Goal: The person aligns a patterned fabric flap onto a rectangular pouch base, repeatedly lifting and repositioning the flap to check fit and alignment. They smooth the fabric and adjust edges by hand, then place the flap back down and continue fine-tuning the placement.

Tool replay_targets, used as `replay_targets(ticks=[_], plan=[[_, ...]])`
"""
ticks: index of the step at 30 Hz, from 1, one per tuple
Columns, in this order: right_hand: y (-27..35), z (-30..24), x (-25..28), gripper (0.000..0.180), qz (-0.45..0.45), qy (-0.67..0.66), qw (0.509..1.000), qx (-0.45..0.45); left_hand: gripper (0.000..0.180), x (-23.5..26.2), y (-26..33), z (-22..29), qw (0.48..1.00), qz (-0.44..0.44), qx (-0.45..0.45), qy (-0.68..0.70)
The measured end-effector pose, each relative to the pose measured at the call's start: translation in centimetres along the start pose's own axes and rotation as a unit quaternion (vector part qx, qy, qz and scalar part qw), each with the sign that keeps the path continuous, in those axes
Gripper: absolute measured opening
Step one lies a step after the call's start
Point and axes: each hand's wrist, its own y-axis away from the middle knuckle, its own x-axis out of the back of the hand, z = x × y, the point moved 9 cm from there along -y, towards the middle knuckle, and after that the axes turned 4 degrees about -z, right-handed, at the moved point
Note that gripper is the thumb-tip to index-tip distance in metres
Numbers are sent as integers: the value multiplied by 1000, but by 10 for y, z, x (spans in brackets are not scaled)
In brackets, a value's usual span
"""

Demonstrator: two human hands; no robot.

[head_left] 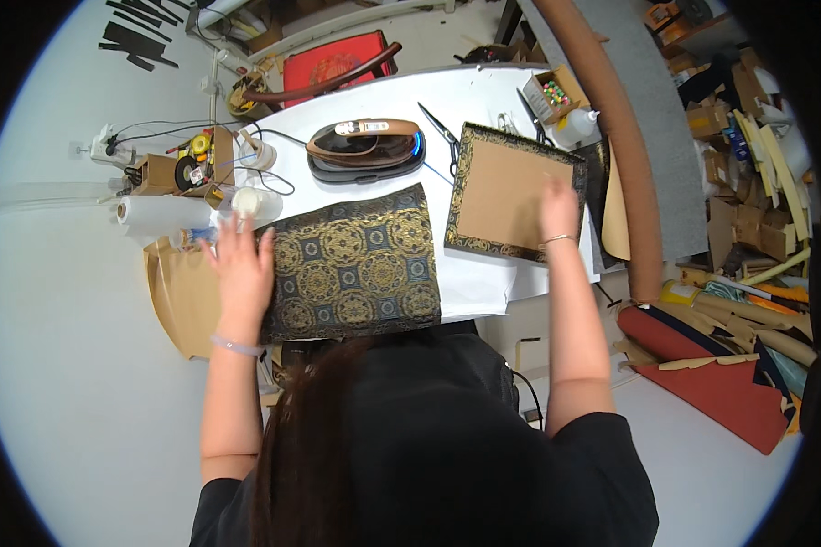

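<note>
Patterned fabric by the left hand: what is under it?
The white work surface shows past its right edge; whatever lies directly beneath the patterned fabric is covered.

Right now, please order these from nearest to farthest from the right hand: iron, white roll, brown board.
1. Brown board, under the right hand.
2. Iron, left of the board.
3. White roll, far to the left.

The left grip (242, 273), a bare hand with spread fingers, is at the left edge of a dark cloth sheet with gold round shapes (365, 260) on the white table (479, 98). The right grip (559, 210) is over a flat brown board with a dark and gold edge (497, 191). A brown and black iron (360, 148) sits behind the cloth. Black scissors (453, 144) lie beside the board.
</note>
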Motion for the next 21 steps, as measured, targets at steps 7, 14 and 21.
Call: replay_targets(ticks=[7, 14, 21], plan=[[-31, 294, -21, 60, 33, 131, 970, -204, 57, 35, 13, 97, 982, -57, -141, 110], [-34, 319, -23, 54, 83, -14, 977, -195, 54, 17, 11, 114, 974, -63, -173, 129], [-28, 259, 34, 49, 76, -8, 995, -69, 51, 25, 14, 115, 968, -17, -201, 148]])
